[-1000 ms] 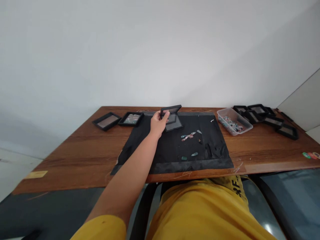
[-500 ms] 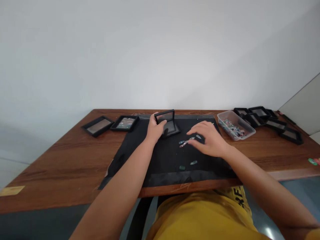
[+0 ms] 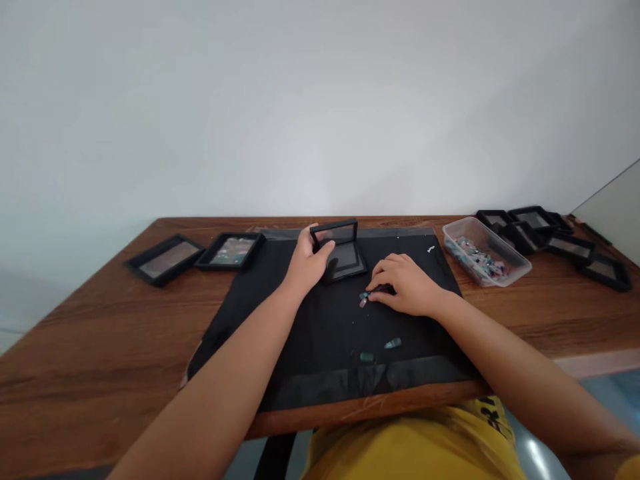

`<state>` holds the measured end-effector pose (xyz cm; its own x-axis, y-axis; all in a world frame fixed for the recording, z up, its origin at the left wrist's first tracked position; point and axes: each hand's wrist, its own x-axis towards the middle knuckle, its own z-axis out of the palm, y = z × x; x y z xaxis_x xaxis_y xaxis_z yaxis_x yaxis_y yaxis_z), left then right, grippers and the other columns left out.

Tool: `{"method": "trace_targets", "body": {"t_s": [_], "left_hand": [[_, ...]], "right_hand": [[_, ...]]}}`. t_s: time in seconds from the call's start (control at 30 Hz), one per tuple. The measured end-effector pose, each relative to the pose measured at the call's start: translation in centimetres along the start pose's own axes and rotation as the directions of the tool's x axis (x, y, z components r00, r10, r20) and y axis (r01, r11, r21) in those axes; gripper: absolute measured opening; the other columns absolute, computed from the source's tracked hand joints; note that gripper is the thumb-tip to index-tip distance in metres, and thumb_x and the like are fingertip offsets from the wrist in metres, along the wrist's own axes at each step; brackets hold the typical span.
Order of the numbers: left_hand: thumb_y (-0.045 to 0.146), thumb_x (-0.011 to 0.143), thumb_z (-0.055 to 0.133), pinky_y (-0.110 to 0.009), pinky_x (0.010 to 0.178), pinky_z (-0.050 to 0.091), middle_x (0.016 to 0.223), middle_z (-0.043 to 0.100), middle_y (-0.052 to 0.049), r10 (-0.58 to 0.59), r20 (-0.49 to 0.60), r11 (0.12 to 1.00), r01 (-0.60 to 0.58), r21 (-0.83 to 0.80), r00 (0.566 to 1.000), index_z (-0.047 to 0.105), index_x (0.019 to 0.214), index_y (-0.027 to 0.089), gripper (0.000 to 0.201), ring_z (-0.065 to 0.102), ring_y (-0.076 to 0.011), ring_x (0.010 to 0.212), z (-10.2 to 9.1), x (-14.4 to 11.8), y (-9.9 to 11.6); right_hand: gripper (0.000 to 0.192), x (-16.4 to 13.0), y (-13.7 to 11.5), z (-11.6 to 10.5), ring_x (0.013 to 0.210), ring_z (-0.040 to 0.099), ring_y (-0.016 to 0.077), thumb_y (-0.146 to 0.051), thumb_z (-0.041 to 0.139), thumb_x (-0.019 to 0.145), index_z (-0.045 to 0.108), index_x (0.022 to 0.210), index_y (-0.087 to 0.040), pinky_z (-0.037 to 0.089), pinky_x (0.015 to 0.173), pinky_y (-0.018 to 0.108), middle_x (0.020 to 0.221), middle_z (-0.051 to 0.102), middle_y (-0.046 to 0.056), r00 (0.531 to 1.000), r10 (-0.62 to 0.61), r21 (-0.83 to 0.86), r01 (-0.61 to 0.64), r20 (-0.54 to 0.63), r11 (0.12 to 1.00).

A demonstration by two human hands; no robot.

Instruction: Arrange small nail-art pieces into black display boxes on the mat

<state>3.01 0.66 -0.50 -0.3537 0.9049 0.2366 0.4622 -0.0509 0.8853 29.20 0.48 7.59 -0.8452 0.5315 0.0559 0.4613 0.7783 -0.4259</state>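
In the head view, your left hand (image 3: 309,265) grips the left side of a hinged, black-rimmed rectangular case with clear panels (image 3: 346,257), thumb in front and fingers going behind it. The case stands open: its lid is raised and tilted, its lower half low over the black sheet mat (image 3: 320,340).

Your right hand (image 3: 405,283) is down at the mat, fingers curled and their tips drawn close to the thumb beside some small glossy teal and pink pieces (image 3: 363,302). You partly cover them, so I cannot tell whether you are pinching one. Nearer you on the mat lie a dark green oblong piece (image 3: 367,357) and a pale teal pointed piece (image 3: 393,343).

On the brown wooden table (image 3: 115,333), to your right, a clear plastic tub (image 3: 517,272) holds many such pieces, with several black rectangular frames beyond. To your left lie a tilted black frame with a clear panel (image 3: 167,260) and a black frame with pale and teal contents (image 3: 231,251).
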Motion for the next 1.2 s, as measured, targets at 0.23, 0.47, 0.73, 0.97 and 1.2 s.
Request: {"method": "trace_targets", "body": {"t_s": [0.23,0.47,0.73,0.97,1.2], "left_hand": [[0.037,0.088,0.069,-0.052,0.124,0.044,0.144,0.071,-0.012,0.035,0.159,0.996,-0.047,0.077,0.987,0.064,0.129,0.024,0.044,0.062,-0.0319,0.142,-1.4,-1.2,1.5],[0.040,0.088,0.071,-0.060,0.128,0.038,0.155,0.061,-0.017,0.050,0.172,0.981,-0.081,0.176,0.984,0.055,0.145,0.021,0.063,0.053,-0.0379,0.149,-1.7,-1.3,2.0],[0.045,0.083,0.081,-0.060,0.136,0.019,0.168,0.043,-0.015,0.466,-0.183,0.852,-0.382,0.358,0.866,0.047,0.151,0.029,0.077,0.032,-0.0417,0.161,-4.3,-5.0,8.8],[0.058,0.085,0.078,-0.051,0.093,0.058,0.074,0.076,-0.005,0.459,0.155,0.851,-0.483,0.208,0.875,0.073,0.069,0.032,0.030,0.073,-0.0308,0.081,-3.8,-6.7,11.9],[0.046,0.090,0.075,-0.040,0.078,0.063,0.081,0.083,-0.002,0.402,0.191,0.916,-0.396,-0.073,0.896,0.086,0.083,0.034,0.017,0.075,-0.0243,0.077,-3.1,-6.5,10.8]], "right_hand": [[0.004,-0.1,0.1,0.4,0.103,0.062,0.0243,-0.019,0.078,0.096,0.076,0.093,-0.019,0.040,0.098,0.040,0.104,0.078,0.008,1.000,-0.006,0.058,0.008,-0.028,0.998],[0.006,-0.4,0.5,0.3,0.100,0.066,0.0233,-0.018,0.073,0.098,0.072,0.093,-0.020,0.044,0.098,0.040,0.098,0.079,0.006,0.987,-0.092,0.090,0.105,-0.133,0.990],[0.009,-0.7,0.0,0.8,0.087,0.074,0.0201,-0.019,0.070,0.099,0.075,0.092,-0.022,0.056,0.084,0.035,0.085,0.082,0.004,0.767,-0.221,-0.023,0.260,-0.603,0.965],[0.011,-0.9,-1.5,0.3,0.081,0.077,0.0175,-0.015,0.075,0.096,0.076,0.089,-0.023,0.057,0.078,0.034,0.083,0.084,0.002,0.603,-0.353,-0.188,0.321,-0.715,0.928],[0.013,-1.3,-2.4,-0.2,0.082,0.075,0.0186,-0.014,0.077,0.094,0.077,0.094,-0.028,0.057,0.079,0.038,0.084,0.084,-0.002,0.531,-0.427,-0.295,0.318,-0.732,0.901]]}}
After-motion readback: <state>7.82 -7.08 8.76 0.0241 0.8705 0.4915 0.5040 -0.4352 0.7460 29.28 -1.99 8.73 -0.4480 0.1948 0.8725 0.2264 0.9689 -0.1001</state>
